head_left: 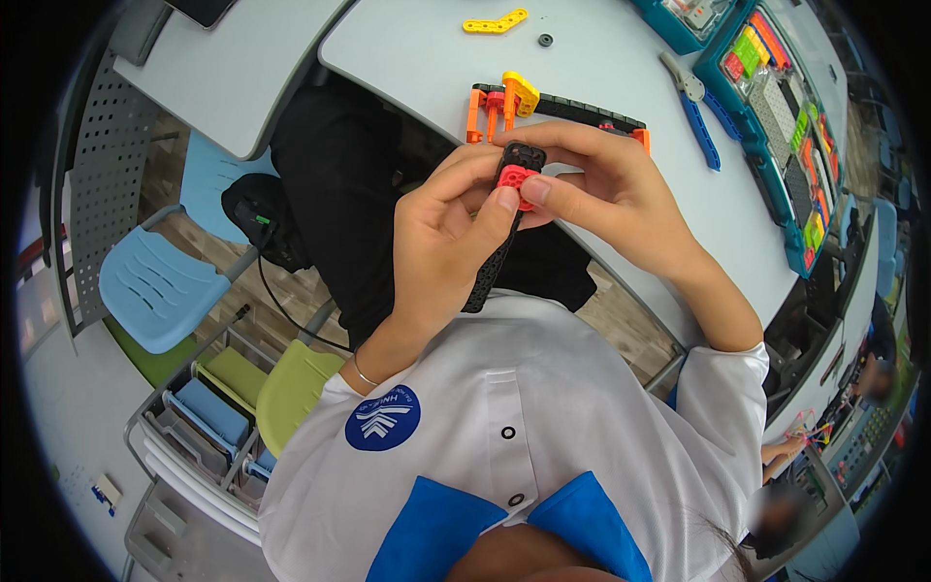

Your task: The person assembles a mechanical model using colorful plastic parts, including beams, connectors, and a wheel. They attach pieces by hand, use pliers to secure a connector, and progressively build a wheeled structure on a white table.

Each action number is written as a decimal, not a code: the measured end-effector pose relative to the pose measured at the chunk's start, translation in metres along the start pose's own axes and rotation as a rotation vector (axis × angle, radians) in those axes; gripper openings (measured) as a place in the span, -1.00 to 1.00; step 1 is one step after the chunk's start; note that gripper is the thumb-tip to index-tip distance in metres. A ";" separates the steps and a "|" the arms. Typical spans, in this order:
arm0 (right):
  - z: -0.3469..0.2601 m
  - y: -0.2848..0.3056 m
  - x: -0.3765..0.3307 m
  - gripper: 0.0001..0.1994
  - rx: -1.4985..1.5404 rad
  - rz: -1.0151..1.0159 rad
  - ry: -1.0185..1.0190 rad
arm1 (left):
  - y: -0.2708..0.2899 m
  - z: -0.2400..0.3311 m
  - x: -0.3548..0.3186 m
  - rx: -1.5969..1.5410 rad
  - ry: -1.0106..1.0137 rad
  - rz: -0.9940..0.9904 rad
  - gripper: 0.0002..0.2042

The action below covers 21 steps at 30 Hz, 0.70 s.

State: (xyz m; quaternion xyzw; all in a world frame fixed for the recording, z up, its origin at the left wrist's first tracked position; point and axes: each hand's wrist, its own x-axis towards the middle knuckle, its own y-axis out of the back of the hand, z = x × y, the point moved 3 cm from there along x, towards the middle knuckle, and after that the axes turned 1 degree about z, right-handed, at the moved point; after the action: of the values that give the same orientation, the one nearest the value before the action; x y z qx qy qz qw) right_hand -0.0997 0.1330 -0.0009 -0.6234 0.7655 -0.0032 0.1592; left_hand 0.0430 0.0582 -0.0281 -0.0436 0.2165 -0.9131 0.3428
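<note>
Between my two hands, in front of my chest, is a long black perforated building beam [492, 270] with a small red connector piece [515, 178] at its upper end. My left hand [451, 218] wraps round the beam from the left, its thumb against the red piece. My right hand [606, 189] pinches the red piece from the right with its thumb, the fingers curled behind the beam's top. Just beyond my fingers on the table lies a partly built model [543, 105] of orange, yellow, black and red parts, partly hidden by my right hand.
On the white table [417, 48] lie a yellow angled beam [495, 21], a small dark grey ring [545, 40] and blue-handled pliers [700, 112]. A teal parts case [776, 116] with colourful pieces stands at the right edge. Blue chairs [160, 281] and a black bag [267, 221] are at left.
</note>
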 end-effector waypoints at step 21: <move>-0.039 0.026 -0.004 -0.67 -1.062 0.174 0.585 | 0.018 0.016 0.003 -0.197 0.045 0.174 -0.57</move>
State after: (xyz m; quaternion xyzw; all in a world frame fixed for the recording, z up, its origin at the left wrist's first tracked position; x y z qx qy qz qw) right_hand -0.1334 0.1351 0.0323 -0.5261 0.7225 0.2209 -0.3905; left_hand 0.0556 0.0380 -0.0215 -0.0374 0.3157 -0.8550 0.4099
